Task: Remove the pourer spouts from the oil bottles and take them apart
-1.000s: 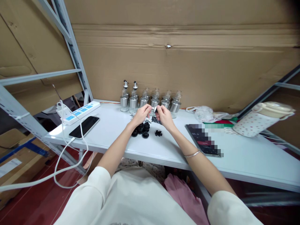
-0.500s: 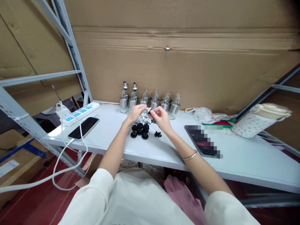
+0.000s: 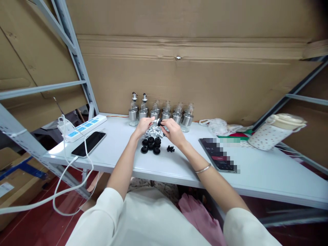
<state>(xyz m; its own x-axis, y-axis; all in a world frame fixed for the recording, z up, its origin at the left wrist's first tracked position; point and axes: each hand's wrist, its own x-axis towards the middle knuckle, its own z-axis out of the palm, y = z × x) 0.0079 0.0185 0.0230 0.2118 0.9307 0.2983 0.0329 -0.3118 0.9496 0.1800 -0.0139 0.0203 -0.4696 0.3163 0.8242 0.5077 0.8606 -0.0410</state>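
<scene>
My left hand (image 3: 145,126) is closed on the silver end of a bottle pourer (image 3: 155,121), held just above the table. My right hand (image 3: 173,129) pinches the black rubber stopper (image 3: 159,122) at the pourer's other end. Beneath my hands lies a heap of silver pourer spouts (image 3: 153,132). Nearer to me is a cluster of black rubber stoppers (image 3: 150,145), and to their right a few small black caps (image 3: 170,149). Glass bottles with steel sleeves (image 3: 155,114) stand in rows behind; two at the left carry pourers (image 3: 134,96).
At the left are a power strip (image 3: 84,128), a phone (image 3: 89,144) and loose white cables (image 3: 74,186). To the right lie a dark tablet-like device (image 3: 217,155), a clear plastic bag (image 3: 220,126) and a spotted flask (image 3: 271,135). Cardboard (image 3: 194,78) closes off the back.
My right hand has turned, its fingers now over the black stopper against the silver pourer. The whole view has shifted slightly.
</scene>
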